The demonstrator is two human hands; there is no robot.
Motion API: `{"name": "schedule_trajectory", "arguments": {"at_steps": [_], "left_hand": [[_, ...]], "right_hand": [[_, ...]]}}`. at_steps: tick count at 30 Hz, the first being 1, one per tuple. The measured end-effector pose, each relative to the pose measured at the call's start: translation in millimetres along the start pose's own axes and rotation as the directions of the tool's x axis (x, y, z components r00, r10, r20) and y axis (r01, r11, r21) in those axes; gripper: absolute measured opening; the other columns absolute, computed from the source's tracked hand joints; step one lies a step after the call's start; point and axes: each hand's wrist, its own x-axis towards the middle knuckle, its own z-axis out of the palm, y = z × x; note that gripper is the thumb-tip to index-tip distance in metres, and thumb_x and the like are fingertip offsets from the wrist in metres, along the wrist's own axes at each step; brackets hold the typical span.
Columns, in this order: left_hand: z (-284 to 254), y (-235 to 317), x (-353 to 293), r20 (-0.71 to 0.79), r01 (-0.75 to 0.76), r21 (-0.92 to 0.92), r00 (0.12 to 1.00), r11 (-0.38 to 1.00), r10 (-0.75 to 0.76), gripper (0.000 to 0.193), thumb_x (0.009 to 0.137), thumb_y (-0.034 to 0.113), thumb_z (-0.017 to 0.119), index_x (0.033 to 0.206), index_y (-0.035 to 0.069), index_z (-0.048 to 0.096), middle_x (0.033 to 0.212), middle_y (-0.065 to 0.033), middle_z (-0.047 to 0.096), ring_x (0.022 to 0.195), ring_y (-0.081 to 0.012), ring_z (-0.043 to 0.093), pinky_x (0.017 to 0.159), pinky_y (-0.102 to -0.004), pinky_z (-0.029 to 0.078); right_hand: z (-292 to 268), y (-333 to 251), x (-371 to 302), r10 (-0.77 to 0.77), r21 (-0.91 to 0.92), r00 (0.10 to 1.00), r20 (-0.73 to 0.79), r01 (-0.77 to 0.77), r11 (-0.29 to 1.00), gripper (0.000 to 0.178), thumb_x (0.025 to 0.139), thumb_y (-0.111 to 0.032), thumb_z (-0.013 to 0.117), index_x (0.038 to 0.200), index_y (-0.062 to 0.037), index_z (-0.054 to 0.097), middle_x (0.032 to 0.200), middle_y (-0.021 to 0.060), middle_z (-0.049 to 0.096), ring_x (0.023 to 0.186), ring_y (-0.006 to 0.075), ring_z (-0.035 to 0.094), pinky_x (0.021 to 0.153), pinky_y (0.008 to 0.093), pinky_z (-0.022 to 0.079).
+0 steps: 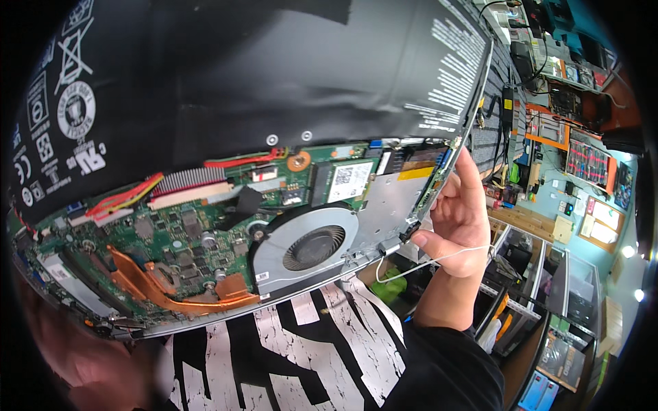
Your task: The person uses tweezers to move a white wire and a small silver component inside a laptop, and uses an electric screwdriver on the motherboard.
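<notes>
An opened laptop base point(384, 198) is held up close before me, its insides facing me. A large black battery point(260, 75) fills the upper part. Below it lie a green circuit board point(185, 226), a round fan point(312, 246) and a copper heat pipe point(157, 288). My right hand point(456, 226) grips the right edge of the base, thumb on the lower corner. A thin white wire point(425, 264) trails from that corner across my thumb. My left hand point(82, 356) is blurred at the lower left, under the base's left edge.
My black shirt with white print point(308, 356) shows below the laptop. At the right stand a workbench point(528, 219), shelves with tool racks point(586, 161), and clear storage bins point(548, 301) lower down.
</notes>
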Motion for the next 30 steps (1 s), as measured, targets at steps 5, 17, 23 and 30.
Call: {"name": "schedule_trajectory", "arguments": {"at_steps": [5,17,23,30], "left_hand": [[-12.2,-11.2,-27.1,-0.06,0.119,0.154,0.992,0.981,-0.111,0.096,0.119,0.066,0.027,0.16,-0.019,0.046,0.175,-0.0307,0.042,0.159,-0.0405,0.049,0.133,-0.0499,0.04],[43.3,27.8,12.7,-0.197,0.39,-0.148,0.889,0.909,-0.414,0.083,0.123,0.059,0.03,0.169,-0.009,0.042,0.165,-0.0233,0.055,0.149,-0.0311,0.059,0.125,-0.0438,0.047],[36.7,15.7,16.5,-0.15,0.294,-0.05,0.943,0.955,-0.298,0.066,0.125,0.037,0.025,0.166,-0.011,0.046,0.165,-0.0232,0.056,0.148,-0.0294,0.059,0.126,-0.0422,0.045],[33.1,10.8,20.3,-0.191,0.326,-0.125,0.919,0.937,-0.345,0.052,0.125,0.02,0.036,0.162,-0.011,0.053,0.162,-0.0205,0.06,0.145,-0.022,0.061,0.125,-0.0374,0.044]], "right_hand": [[3.0,-4.0,6.0,0.063,-0.022,0.998,0.001,-0.063,0.998,0.123,0.072,0.011,0.081,0.18,0.0048,0.021,0.167,0.0293,0.055,0.152,0.0389,0.06,0.126,0.0458,0.047],[7.2,1.6,6.0,-0.028,0.02,0.999,0.025,0.028,0.999,0.1,0.079,0.004,0.066,0.172,0.0138,0.034,0.144,0.0216,0.067,0.12,0.0228,0.069,0.096,0.0309,0.056],[5.3,-6.8,10.0,-0.103,-0.038,0.991,0.086,0.107,0.994,0.095,0.077,0.013,0.055,0.171,0.0073,0.045,0.143,0.0124,0.057,0.11,0.0169,0.058,0.088,0.028,0.05],[3.9,-6.3,10.7,-0.081,0.113,0.99,0.113,0.068,0.991,0.088,0.084,0.014,0.058,0.171,0.0052,0.047,0.144,0.0111,0.056,0.11,0.0161,0.057,0.088,0.0294,0.051]]}}
